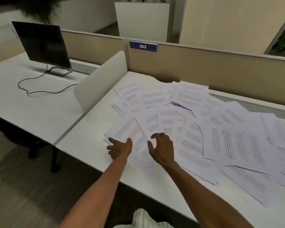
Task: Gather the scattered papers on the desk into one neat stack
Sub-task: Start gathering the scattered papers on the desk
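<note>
Dozens of papers [196,122] lie fanned across the worktop [89,142], unstacked. Gathering looks barely begun: the left hand [119,148] lies spread at the near-left sheets, the right hand [163,148] hovers loosely curled, grasping nothing. Next, sweep sheets together.

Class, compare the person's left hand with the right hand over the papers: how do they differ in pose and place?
The left hand lies at the near-left edge of the scattered papers, fingers straight and spread; the right hand is further in over the sheets, fingers arched like a claw. The left hand partly covers bare desk; the right covers paper only. Both are bare and grip nothing.
</note>
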Tool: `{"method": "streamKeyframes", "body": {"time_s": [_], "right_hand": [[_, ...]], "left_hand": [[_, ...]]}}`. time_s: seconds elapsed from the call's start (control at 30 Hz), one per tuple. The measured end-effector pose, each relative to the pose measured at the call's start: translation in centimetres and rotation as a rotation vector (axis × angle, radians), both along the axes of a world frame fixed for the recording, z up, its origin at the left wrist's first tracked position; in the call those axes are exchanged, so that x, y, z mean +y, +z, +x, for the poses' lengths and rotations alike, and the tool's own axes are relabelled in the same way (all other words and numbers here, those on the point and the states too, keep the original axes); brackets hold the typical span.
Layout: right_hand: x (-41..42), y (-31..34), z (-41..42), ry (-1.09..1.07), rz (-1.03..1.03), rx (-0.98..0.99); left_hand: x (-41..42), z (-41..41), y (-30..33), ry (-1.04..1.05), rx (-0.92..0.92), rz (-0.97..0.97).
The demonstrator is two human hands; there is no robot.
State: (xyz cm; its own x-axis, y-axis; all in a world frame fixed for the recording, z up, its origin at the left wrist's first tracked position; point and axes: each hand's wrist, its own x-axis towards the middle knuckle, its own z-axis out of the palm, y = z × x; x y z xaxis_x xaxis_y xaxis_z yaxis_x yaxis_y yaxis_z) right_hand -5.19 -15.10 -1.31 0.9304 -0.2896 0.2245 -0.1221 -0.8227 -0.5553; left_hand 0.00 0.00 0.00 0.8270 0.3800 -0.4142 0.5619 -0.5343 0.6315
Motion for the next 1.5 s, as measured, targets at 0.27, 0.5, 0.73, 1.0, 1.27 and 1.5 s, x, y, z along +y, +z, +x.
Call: {"method": "streamKeyframes", "body": {"time_s": [0.27,0.5,0.73,1.0,1.27,1.5], "right_hand": [[2.8,-5.6,-3.3,0.311,-0.187,0.355],[3.1,-6.7,-2.9,0.307,-0.203,0.254],[2.9,-5.1,0.9,0.060,-0.010,0.162],[1.1,-3.9,6.4,0.041,-0.219,0.462],[0.9,-4.3,7.4,0.142,-0.419,0.437],[0.4,-3.7,8.2,0.148,-0.469,0.374]], "left_hand": [[-1.2,-1.1,-1.7,0.337,-0.115,-0.406],[0.7,2.9,-2.7,0.365,-0.066,-0.555],[1.9,4.8,-3.3,-0.016,-0.180,-0.354],[3.9,8.1,-3.6,-0.199,-0.234,-0.387],[4.2,8.8,-4.0,-0.320,-0.320,-0.387],[3.9,9.2,-4.9,-0.399,-0.419,-0.350]]}}
